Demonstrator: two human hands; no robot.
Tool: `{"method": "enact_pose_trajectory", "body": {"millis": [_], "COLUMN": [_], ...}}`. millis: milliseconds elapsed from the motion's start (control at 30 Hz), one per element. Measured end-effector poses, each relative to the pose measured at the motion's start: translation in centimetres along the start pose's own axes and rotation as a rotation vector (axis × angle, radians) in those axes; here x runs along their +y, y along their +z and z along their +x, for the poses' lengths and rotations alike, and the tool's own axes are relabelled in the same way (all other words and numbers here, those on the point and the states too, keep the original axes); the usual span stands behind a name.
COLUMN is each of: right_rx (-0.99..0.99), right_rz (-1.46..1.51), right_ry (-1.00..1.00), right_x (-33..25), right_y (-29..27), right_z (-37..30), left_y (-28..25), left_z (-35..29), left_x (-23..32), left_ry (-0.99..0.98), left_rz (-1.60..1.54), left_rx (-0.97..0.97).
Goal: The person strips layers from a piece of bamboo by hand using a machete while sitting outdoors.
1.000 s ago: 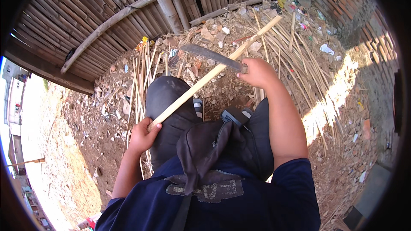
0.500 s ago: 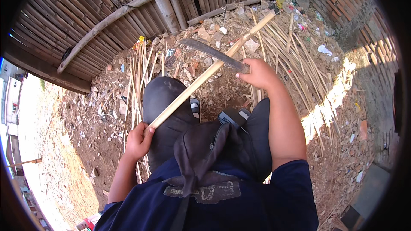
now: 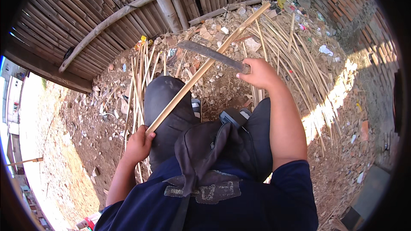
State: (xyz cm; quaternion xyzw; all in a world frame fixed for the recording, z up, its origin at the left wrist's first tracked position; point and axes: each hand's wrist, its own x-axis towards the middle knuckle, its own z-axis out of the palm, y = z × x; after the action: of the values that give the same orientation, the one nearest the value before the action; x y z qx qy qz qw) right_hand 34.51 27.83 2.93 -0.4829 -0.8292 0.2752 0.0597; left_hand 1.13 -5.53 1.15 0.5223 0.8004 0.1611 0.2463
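Person seated on the ground, knees drawn up, dark trousers, blue top. The left hand (image 3: 138,144) is closed in a fist around the near end of a long pale stick (image 3: 205,66), just beside the left knee. The stick runs up and away on a slant, over the knee and out above the rubble, its far tip close to the bamboo wall (image 3: 85,13). The right hand (image 3: 258,73) is wrapped tight around the handle of a big knife (image 3: 212,54), fingers curled shut (the handle itself is mostly hidden by the grip). The dark blade points to the person's left and crosses the stick about midway along; whether the edge touches the wood I cannot tell. Under and beyond the legs: a loose heap of thin split cane strips (image 3: 295,55), stones and scraps of litter. Sun patch on the dirt at right, below a brick wall (image 3: 364,8).
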Motion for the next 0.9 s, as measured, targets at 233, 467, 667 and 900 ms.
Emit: {"method": "enact_pose_trajectory", "body": {"millis": [233, 467, 667, 900], "right_rx": [0.040, 0.044, 0.028, 0.007], "right_rz": [0.016, 0.012, 0.005, 0.034], "right_ry": [-0.023, -0.102, -0.171, -0.158], "right_x": [-0.3, 0.4, 0.2, -0.2], "right_y": [0.2, 1.1, 1.6, 1.4], "right_z": [-0.2, 0.3, 0.4, 0.2], "left_y": [0.9, 0.8, 0.7, 0.8], "left_z": [-0.1, 0.3, 0.6, 0.7], "left_x": [-0.2, -0.1, 0.1, 0.0], "left_ry": [0.012, 0.020, 0.027, 0.056], "left_rz": [0.027, 0.001, 0.007, 0.000], "left_rx": [0.072, 0.082, 0.097, 0.112]}}
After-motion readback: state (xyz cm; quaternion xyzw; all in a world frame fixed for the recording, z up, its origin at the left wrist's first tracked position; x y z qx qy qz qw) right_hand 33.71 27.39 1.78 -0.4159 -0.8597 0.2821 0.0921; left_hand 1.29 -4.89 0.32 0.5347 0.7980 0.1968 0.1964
